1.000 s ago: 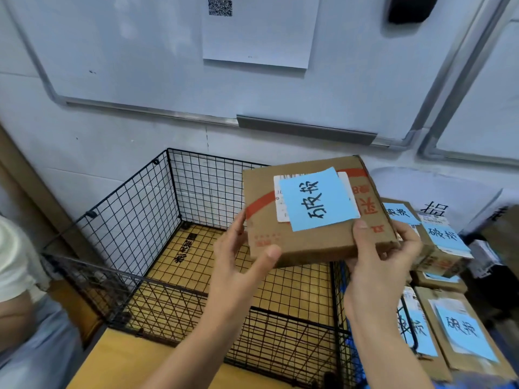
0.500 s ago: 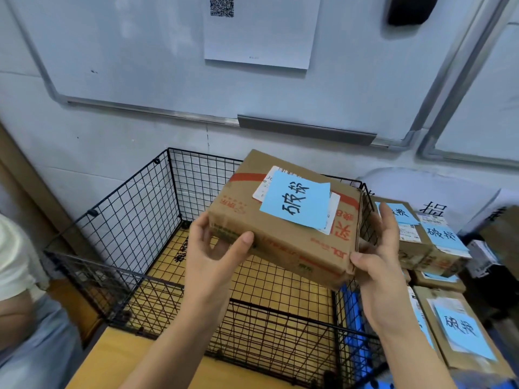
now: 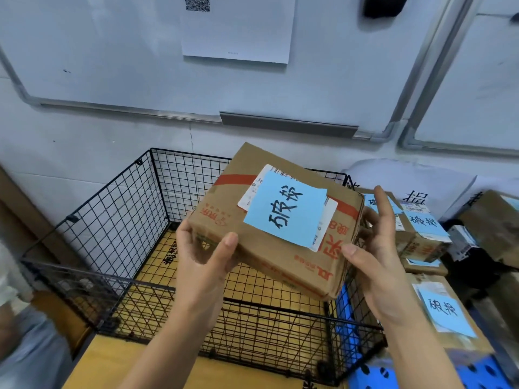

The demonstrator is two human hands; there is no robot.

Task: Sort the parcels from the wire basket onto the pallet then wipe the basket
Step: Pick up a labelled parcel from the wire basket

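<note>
One parcel [image 3: 276, 220] sits tilted in my two hands above the wire basket [image 3: 118, 220], over its right half. My left hand [image 3: 203, 265] grips the near left corner, fingers curled under and thumb on top; my right hand [image 3: 377, 265] braces the right end with its fingers spread wide against the side. I count one blue note [image 3: 286, 209] on the parcel's top. Right of the basket I can make out at least four more stacked parcels [image 3: 421, 228], three showing blue notes. The basket's floor looks bare, on a yellow surface [image 3: 112, 369]. Blue pallet [image 3: 483, 373] shows at the basket's near right corner.
</note>
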